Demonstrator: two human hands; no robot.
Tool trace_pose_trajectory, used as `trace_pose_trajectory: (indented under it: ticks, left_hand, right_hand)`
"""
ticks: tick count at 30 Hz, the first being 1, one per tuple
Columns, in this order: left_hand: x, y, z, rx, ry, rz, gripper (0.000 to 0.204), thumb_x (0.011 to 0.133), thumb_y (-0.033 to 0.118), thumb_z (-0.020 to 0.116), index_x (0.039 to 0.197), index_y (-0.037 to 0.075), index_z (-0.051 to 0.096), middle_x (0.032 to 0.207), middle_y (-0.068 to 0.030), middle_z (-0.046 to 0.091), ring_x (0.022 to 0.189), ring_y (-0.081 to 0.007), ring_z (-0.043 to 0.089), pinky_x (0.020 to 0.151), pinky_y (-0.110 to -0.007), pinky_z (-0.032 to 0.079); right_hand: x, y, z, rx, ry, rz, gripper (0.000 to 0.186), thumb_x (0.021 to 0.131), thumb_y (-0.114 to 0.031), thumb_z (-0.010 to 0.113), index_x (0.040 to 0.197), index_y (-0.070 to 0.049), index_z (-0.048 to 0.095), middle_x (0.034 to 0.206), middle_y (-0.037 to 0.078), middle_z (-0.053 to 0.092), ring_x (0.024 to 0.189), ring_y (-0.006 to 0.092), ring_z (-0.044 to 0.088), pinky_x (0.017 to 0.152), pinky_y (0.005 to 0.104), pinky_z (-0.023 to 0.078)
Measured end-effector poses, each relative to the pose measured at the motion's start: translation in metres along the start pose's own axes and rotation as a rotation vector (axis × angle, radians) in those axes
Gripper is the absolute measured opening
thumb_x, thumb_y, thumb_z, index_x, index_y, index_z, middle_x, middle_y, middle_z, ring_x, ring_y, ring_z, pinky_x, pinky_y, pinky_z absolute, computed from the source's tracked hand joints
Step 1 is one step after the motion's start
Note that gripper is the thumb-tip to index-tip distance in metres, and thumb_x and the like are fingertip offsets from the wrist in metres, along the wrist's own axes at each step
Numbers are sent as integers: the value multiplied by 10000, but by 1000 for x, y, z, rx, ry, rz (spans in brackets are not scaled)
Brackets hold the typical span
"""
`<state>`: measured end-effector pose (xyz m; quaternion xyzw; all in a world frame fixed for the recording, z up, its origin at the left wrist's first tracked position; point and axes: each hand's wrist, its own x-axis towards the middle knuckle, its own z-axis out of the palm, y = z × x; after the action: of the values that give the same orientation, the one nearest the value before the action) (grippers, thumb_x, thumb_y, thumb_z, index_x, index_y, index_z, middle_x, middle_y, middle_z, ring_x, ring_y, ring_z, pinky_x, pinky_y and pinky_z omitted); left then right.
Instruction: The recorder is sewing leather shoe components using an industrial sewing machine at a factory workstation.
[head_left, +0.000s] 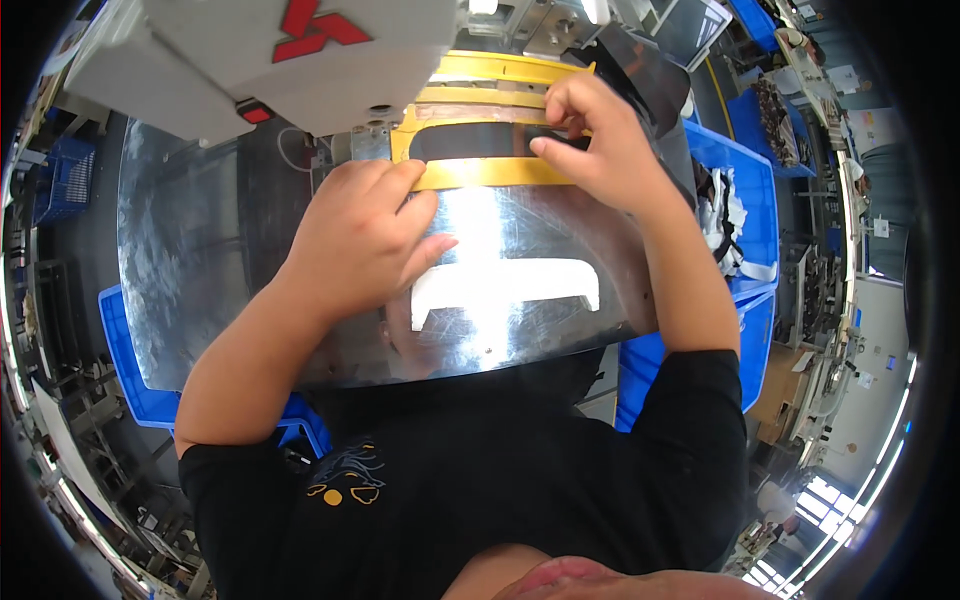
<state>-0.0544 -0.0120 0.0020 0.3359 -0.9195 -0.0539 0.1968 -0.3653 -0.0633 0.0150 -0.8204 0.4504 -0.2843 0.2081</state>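
A yellow frame [490, 172] with long crossbars lies on the shiny metal table, close to the machine. My left hand [370, 235] rests its fingertips on the left end of the frame's near bar, its thumb held apart over the metal. At the frame's right side is my right hand [605, 145], fingers bent and thumb spread away from them, with nothing visible between them. Dark material [465, 140] shows inside the frame's opening. Nearer to me, a white cut piece [510, 285] with two short downturned ends lies flat on the table.
A large pale machine head [350, 75] overhangs the frame from the upper left. The metal table [200, 270] has a curved near edge at my body. Blue bins stand around it; the right one [765, 215] holds white and dark scraps. Another bin [115, 330] is at the left.
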Motion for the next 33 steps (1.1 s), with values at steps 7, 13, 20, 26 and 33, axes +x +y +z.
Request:
trace_pose_trajectory:
  ticks: [7, 13, 20, 26, 33]
  left_hand:
    - [2, -2, 0, 28, 93, -15, 437, 907, 349, 787, 1180, 13, 729, 1218, -157, 699, 1102, -332, 671, 980, -436, 529]
    - [6, 4, 2, -77, 357, -62, 559, 906, 352, 810, 1326, 11, 665, 1240, -152, 694, 1137, -332, 669, 986, -437, 537]
    - [-11, 27, -21, -626, 218, -390, 320, 991, 212, 736, 1246, 20, 720, 921, -143, 745, 773, -239, 718, 730, -337, 571]
    - [-68, 3, -66, -798, 241, -801, 194, 1044, 144, 690, 1187, 21, 736, 947, -46, 746, 822, -118, 691, 740, -303, 574]
    - [-303, -69, -126, -574, 749, -1187, 353, 1084, 326, 660, 1301, 63, 751, 1093, -22, 744, 917, -120, 685, 803, -300, 544]
  right_hand:
    - [-14, 9, -17, 277, -41, 455, 161, 912, -33, 752, 999, -31, 618, 845, 16, 632, 808, 83, 594, 735, 264, 502]
    - [-35, -28, -55, 486, 77, 70, 113, 947, 62, 704, 936, -21, 629, 933, 22, 653, 898, 99, 620, 826, 263, 512]
    - [-39, -27, -25, 510, -29, -26, 111, 900, 57, 745, 955, 1, 668, 960, 70, 695, 897, 144, 662, 842, 288, 542]
    - [-46, -12, -9, 453, 0, 229, 58, 951, -30, 706, 981, -9, 661, 882, -22, 636, 826, 70, 606, 793, 237, 488]
    - [-43, -6, -4, 470, -69, 263, 59, 981, -41, 700, 991, 11, 675, 868, -13, 652, 800, 58, 605, 757, 221, 481]
